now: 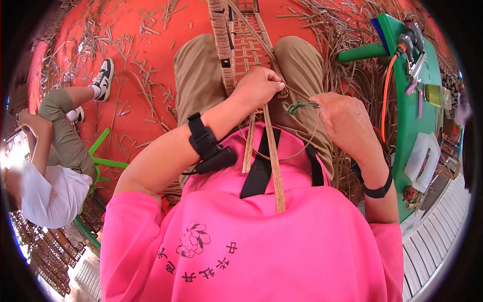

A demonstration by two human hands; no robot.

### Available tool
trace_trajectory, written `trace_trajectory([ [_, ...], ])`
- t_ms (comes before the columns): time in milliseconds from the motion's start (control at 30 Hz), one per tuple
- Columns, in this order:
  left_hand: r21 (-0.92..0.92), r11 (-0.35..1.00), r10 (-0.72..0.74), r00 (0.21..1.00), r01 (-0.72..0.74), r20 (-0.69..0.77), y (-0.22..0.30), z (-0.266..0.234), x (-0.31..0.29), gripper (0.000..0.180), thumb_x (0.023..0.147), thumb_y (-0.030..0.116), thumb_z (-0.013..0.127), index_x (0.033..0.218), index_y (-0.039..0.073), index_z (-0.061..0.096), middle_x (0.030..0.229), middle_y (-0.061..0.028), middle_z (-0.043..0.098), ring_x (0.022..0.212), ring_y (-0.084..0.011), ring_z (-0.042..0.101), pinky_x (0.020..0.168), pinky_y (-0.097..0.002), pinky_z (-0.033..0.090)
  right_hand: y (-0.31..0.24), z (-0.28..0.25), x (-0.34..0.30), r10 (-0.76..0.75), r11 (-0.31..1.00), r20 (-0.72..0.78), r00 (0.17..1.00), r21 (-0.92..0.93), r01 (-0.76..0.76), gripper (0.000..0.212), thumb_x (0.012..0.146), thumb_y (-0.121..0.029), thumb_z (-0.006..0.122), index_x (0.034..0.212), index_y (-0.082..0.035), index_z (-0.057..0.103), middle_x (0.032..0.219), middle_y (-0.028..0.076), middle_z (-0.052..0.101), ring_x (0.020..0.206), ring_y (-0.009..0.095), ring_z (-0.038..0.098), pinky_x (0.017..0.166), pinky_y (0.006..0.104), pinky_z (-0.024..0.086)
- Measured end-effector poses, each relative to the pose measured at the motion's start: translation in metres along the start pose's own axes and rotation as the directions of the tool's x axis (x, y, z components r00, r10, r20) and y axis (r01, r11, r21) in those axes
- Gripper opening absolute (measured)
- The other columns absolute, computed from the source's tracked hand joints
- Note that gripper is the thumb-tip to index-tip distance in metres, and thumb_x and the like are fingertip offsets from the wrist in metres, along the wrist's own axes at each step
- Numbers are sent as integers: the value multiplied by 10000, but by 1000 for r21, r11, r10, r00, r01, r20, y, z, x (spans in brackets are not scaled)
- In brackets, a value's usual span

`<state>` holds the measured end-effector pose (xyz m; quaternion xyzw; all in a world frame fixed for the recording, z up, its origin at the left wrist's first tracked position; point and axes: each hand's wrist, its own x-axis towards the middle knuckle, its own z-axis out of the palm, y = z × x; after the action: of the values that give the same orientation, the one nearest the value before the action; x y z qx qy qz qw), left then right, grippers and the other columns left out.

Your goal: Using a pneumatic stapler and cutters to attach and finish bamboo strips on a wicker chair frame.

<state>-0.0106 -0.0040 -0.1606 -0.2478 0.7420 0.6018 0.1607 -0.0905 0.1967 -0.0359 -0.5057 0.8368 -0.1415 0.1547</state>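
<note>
Pink shirt [282, 246] with flower [193, 240] and dark characters [206, 273]. Pinching woven frame's [250, 40] near end with left grip [257, 86]; holding thin strand [302, 152] in right grip [341, 115].

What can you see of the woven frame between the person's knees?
The tan woven frame, apparently cane, has an open lattice, dark patches and a wrapped left side. It runs from between the knees past the top edge. Two flat strips extend from its near end, where the left hand appears to touch it.
</note>
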Motion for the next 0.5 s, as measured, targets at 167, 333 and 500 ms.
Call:
trace_trajectory([
  [167,115,984,163,947,-136,-276,1,8,-11,166,883,178,717,912,15,740,758,-69,693,719,-155,638,665,-318,507,4,6,-5,31,999,6,1000,17,-31,121,890,-59,562,964,1,637,832,216,661,779,411,654,677,504,509],
  [333,516,776,507,845,-363,-168,9,9,-26,214,838,237,719,923,41,731,884,-129,701,819,-308,676,751,-426,523,0,12,-9,40,999,-63,997,17,-39,87,877,-52,547,899,4,610,808,211,655,765,419,651,668,508,505],
  [500,647,653,602,788,-393,-129,16,12,-24,219,805,251,712,892,50,719,859,-143,691,866,-346,663,794,-446,506,-1,14,-6,20,1000,-115,993,10,-19,63,844,-43,551,813,4,579,776,215,648,742,432,644,664,511,503],
])
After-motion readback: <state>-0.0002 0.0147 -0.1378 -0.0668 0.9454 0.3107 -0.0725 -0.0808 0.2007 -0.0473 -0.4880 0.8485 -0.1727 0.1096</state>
